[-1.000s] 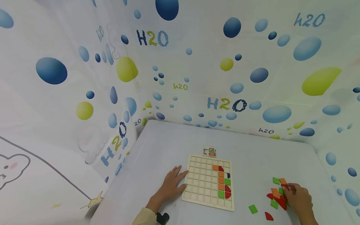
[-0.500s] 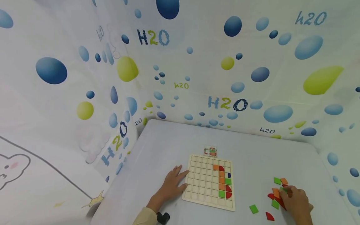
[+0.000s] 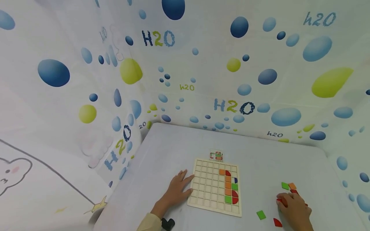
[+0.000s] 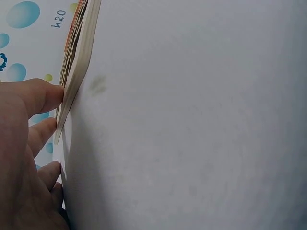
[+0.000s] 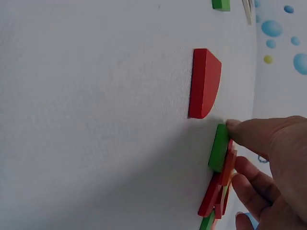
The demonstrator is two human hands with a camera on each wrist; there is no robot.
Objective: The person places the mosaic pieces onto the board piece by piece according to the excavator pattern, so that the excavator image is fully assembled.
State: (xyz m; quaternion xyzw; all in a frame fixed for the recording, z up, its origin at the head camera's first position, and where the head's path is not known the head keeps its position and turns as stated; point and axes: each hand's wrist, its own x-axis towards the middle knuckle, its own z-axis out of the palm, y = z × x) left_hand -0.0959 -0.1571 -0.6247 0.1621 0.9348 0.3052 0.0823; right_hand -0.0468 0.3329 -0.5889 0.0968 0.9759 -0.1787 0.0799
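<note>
A pale wooden grid board (image 3: 206, 189) lies on the table, with orange, green, red and blue pieces in its right-hand columns. My left hand (image 3: 177, 188) is spread at its left edge. In the left wrist view, fingertips touch the rim of the board (image 4: 79, 62). Over a pile of loose pieces at the right is my right hand (image 3: 296, 207), its thumb and fingers curled around a red quarter-circle piece (image 3: 279, 200). A green piece (image 5: 219, 147) lies by the thumb in the right wrist view. The hand hides much of the pile.
A small pattern card (image 3: 216, 155) lies behind the board. A green square (image 3: 261, 215) and another red quarter-circle (image 3: 277, 222) lie apart from the pile. Near the left sleeve is a black object (image 3: 167, 224). Printed sheets wall off the back and left.
My right hand has shifted left and nearer across the pile, from its far side to the red quarter-circle at its left. The left hand and the board's pieces have stayed put.
</note>
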